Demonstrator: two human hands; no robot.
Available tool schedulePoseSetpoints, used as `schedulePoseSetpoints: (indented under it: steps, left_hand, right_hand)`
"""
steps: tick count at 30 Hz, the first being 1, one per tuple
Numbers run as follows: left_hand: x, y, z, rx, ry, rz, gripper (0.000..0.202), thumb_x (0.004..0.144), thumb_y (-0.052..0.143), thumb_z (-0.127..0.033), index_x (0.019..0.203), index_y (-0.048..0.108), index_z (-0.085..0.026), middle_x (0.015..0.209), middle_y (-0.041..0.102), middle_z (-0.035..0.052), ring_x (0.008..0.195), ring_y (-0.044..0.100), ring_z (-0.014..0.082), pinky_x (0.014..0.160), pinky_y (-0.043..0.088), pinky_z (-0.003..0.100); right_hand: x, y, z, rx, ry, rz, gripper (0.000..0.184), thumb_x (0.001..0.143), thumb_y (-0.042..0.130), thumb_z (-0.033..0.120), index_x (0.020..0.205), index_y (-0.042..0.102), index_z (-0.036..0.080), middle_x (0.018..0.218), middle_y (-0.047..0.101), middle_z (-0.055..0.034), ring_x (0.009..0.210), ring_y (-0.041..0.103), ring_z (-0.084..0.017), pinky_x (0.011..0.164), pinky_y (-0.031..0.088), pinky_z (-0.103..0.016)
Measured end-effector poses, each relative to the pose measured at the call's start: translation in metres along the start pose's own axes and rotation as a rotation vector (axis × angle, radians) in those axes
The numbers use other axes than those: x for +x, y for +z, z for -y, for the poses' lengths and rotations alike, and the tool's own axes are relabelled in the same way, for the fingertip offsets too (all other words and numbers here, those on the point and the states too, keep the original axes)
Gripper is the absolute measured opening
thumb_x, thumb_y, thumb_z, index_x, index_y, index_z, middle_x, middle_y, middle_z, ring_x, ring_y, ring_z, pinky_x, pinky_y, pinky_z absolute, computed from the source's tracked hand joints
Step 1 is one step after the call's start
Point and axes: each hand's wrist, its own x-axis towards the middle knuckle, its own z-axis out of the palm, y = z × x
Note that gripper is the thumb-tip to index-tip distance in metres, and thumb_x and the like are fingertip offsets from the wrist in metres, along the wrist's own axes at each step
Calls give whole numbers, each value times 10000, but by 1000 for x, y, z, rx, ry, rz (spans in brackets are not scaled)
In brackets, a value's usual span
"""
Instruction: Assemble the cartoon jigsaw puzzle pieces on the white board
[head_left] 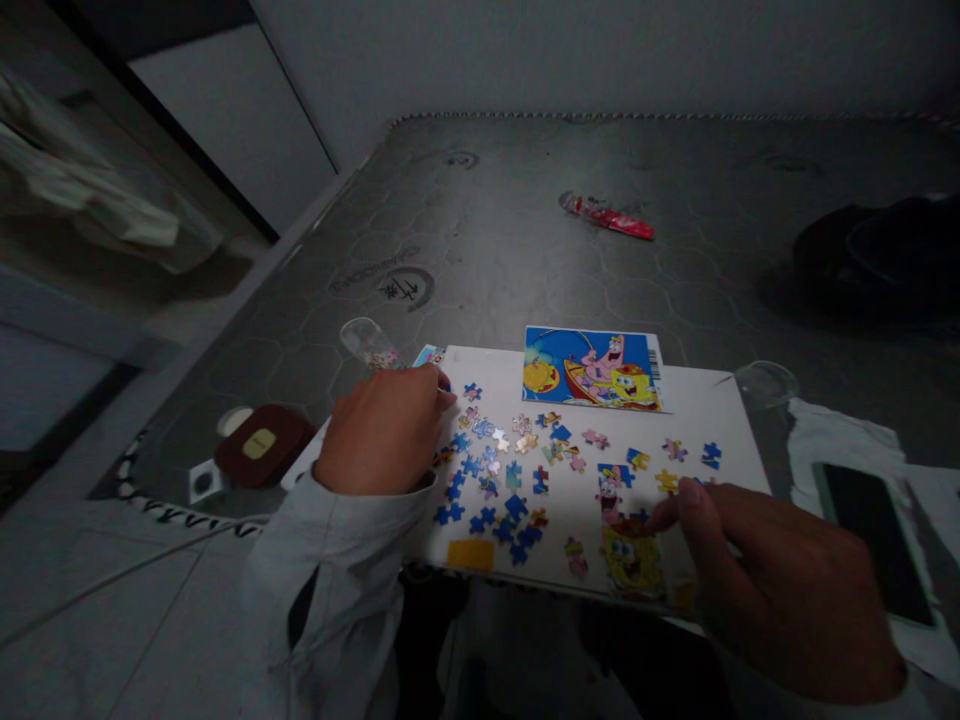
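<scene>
Head view looks down on both hands working over a white board (720,420) strewn with loose jigsaw pieces (495,470). The left hand (382,432), in a pale grey sleeve (337,570), is curled with its fingertips (444,392) down at the near side of the scatter, though whether they grip a piece cannot be told. The right hand (765,580) is narrowed to a pinch, thumb and forefinger almost meeting just above a partly assembled SpongeBob section (630,555); any piece between them is too hidden to tell. Ahead of both hands, a printed SpongeBob and Patrick picture card (592,368) lies at the board's far edge. Beyond the left hand sit a clear plastic cup (371,343) and a dark brown case (262,445); past the right hand are a second clear cup (765,385) and a black smartphone (874,545). Well ahead of the hands, on a grey hex-patterned surface (480,220), lie a red wrapper (607,217) and, further right, a dark bag (870,255) — its contents unseen.
</scene>
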Motion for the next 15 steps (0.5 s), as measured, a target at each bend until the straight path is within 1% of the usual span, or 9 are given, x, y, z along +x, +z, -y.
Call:
schedulePoseSetpoints:
  steps: [3,8,12,15]
  left_hand:
    - [0,1,1,-2,9,10,281,971,457,-246,1120,681,-167,1099,728,165,1031,681,359,857,521,475]
    - [2,2,1,-20,23,-8,254,963,483,-223,1138,651,-152,1113,725,165,1055,679,334,884,517,441]
    - [2,3,1,-37,19,-8,259,962,476,-207,1162,618,-124,1132,716,186,1079,673,328,895,517,429]
    - [3,3,2,-36,28,-4,255,960,459,-186,1157,612,-138,1126,720,173,1073,677,313,900,515,422]
  right_hand:
    - [1,0,-1,9,-42,-17,460,1017,407,322,725,751,233,692,738,-30,529,647,-149,492,401,-292]
    - [0,-1,3,21,35,-5,487,1027,384,333,727,753,232,719,744,-35,579,664,-167,543,418,-305]
    - [-1,-2,5,12,33,3,460,1020,400,320,742,755,225,732,748,-44,600,673,-181,548,427,-317]
    - [-1,-2,5,19,29,6,467,1023,397,334,736,750,228,735,749,-41,604,678,-180,544,433,-317]
